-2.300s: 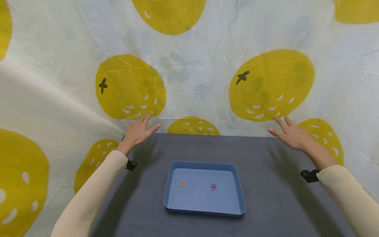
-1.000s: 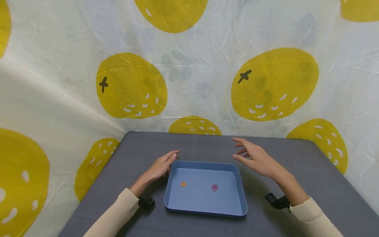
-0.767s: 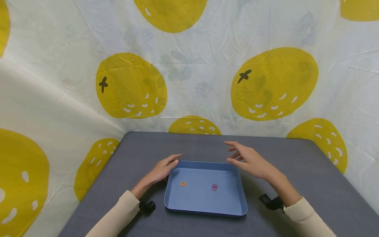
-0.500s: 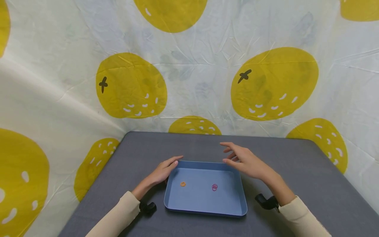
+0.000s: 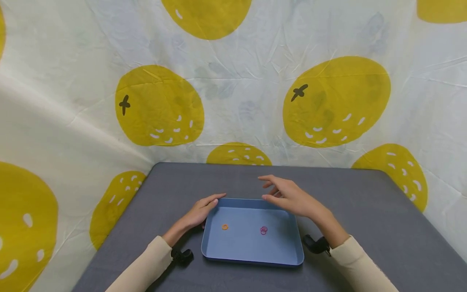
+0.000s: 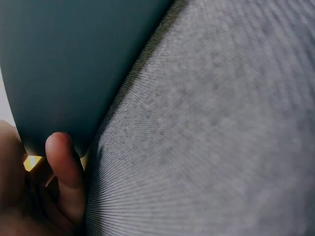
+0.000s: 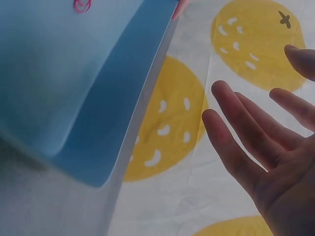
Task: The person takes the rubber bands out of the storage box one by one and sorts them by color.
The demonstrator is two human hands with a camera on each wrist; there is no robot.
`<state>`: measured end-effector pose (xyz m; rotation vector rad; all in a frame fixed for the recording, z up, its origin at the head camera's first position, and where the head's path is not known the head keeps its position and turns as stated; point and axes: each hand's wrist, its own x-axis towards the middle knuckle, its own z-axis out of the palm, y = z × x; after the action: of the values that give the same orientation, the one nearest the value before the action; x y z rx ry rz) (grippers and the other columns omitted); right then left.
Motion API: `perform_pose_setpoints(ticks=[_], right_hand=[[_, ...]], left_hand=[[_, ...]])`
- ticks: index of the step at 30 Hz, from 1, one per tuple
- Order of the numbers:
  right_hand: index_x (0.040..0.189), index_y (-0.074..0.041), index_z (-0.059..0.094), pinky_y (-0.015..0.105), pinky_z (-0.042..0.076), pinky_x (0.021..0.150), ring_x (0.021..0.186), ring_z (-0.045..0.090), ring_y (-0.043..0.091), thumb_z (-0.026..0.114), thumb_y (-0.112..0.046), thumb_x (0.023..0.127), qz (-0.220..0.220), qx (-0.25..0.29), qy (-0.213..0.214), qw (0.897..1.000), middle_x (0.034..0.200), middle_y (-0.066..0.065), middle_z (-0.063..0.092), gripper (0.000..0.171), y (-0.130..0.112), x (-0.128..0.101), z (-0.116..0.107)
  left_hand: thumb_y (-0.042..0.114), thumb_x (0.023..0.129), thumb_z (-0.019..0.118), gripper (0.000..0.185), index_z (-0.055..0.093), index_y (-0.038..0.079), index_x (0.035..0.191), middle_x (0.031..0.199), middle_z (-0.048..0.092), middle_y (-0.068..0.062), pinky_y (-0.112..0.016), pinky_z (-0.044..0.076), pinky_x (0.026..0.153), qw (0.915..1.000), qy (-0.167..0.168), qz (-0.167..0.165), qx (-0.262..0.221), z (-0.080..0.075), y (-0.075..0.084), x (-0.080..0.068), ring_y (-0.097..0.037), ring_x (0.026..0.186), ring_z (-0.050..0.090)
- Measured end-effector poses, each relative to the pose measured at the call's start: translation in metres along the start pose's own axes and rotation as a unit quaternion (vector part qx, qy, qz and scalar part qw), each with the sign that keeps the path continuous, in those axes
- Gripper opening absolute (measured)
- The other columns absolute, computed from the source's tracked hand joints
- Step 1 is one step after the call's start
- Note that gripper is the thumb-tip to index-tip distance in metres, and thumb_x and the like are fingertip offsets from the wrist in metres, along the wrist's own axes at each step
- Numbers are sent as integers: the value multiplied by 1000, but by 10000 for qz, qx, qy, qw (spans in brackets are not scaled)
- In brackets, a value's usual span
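A shallow blue tray (image 5: 288, 259) lies in the middle of a grey table (image 5: 365, 227). Inside it are a small orange ring (image 5: 224, 227) and a pink ring (image 5: 263, 230), the pink ring (image 7: 82, 5) also showing in the right wrist view. My left hand (image 5: 200, 211) rests against the tray's far left corner with fingers loosely extended; a fingertip (image 6: 61, 157) touches the tray wall (image 6: 64, 64). My right hand (image 5: 288, 196) hovers above the tray's far edge, fingers (image 7: 241, 142) spread and holding nothing.
A white cloth (image 5: 237, 81) printed with big yellow fruit shapes hangs behind and along both sides of the table. Grey table surface lies to the left, right and behind the tray.
Both hands came down from the cloth at the back. Over the last second the right hand drifted left over the tray's far edge; the left hand stayed at the tray's corner.
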<state>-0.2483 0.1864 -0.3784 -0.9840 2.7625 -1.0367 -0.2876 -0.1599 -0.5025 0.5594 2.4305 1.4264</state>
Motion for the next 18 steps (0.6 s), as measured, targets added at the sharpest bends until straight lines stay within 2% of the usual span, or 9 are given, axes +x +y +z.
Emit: perform_pose_setpoints(ticks=[6, 13, 18], right_hand=[[153, -14, 46, 43, 61, 95, 109, 73, 22, 67, -30, 102, 16, 110, -95, 9999, 133, 12, 67, 57, -5, 10, 7], [150, -16, 50, 44, 60, 97, 110, 72, 23, 65, -32, 104, -47, 324, -317, 9990, 132, 10, 68, 52, -10, 22, 17], [146, -16, 55, 44, 60, 96, 109, 72, 22, 63, -37, 105, -160, 417, -415, 9981, 129, 8, 69, 47, -12, 32, 24]], left_hand=[[40, 113, 38, 45, 48, 29, 156, 156, 51, -10, -38, 48, 39, 9998, 36, 166, 90, -1, -4, 0, -14, 46, 51], [37, 114, 36, 46, 47, 24, 157, 155, 51, -12, -39, 48, 39, 9996, -17, 291, 54, -1, -3, 0, -18, 38, 46], [38, 114, 36, 47, 46, 24, 158, 143, 61, -17, -39, 49, 40, 9993, -121, 309, -147, -2, -1, 0, -16, 38, 46]])
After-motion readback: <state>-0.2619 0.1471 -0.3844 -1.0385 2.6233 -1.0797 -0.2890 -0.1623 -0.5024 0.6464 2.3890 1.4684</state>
